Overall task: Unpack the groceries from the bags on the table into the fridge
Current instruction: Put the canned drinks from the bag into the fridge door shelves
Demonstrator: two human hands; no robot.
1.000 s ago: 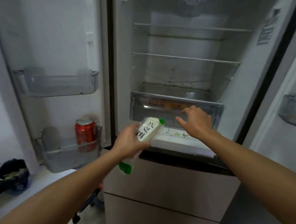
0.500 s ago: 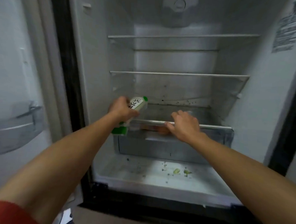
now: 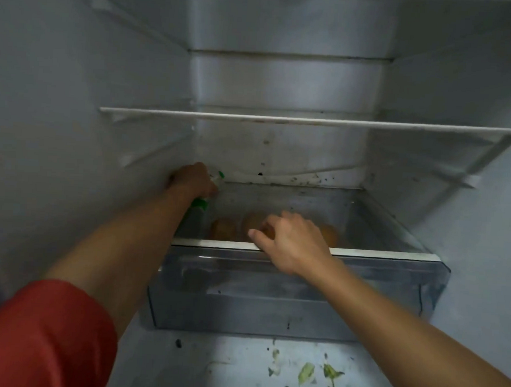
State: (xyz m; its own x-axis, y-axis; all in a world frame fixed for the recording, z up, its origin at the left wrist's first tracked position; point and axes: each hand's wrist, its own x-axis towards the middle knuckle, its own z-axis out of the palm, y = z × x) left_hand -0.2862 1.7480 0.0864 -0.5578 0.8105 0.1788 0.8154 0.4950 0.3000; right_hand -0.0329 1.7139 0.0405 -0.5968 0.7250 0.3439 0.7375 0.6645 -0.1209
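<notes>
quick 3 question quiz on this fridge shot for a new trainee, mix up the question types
1. True or false: the left hand grips the white packet with green ends at the left side of the clear plastic drawer.
2. Where are the right hand's fingers? A) on the glass shelf above B) curled over the drawer's white front rim C) round a red can
3. Fill in: the green leaf scraps lie on the fridge ___ in front of the drawer.

Key: 1 true; 2 B; 3 floor
</notes>
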